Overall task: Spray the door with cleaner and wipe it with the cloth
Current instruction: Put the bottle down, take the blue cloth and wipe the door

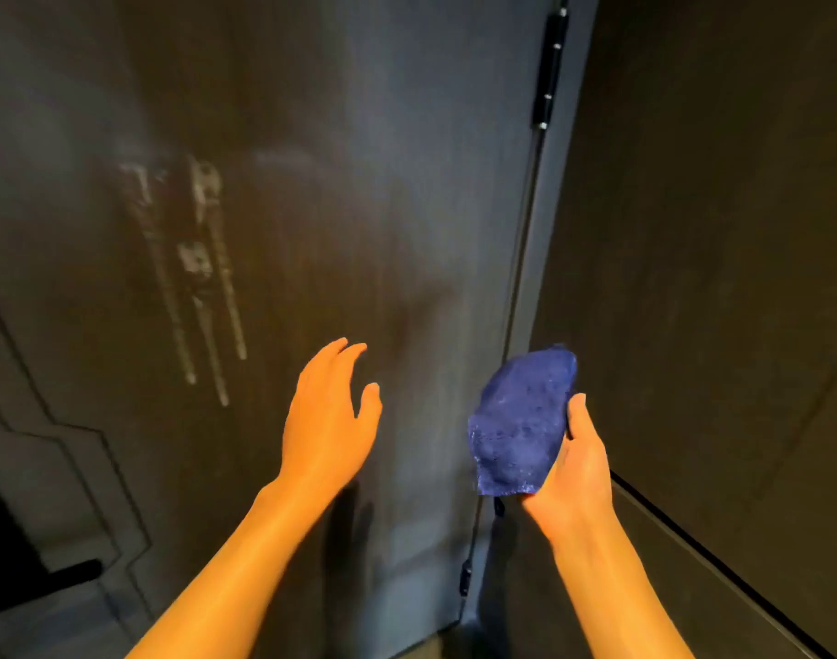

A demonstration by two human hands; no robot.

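The door (359, 183) is a dark, smooth slab that fills the left and centre of the frame, with a faint greyish sheen across its middle. White foamy cleaner streaks (202, 278) run down its surface in the left centre, in three narrow trails with thicker blobs at their tops. The cloth (521, 420) is deep blue and crumpled into a loose wad, at lower right of centre, held up in the right hand (573, 468) near the door's hinged edge.

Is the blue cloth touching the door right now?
Cannot tell. In the head view the right hand holds the blue cloth bunched up in front of the door; no gap or contact shows plainly.
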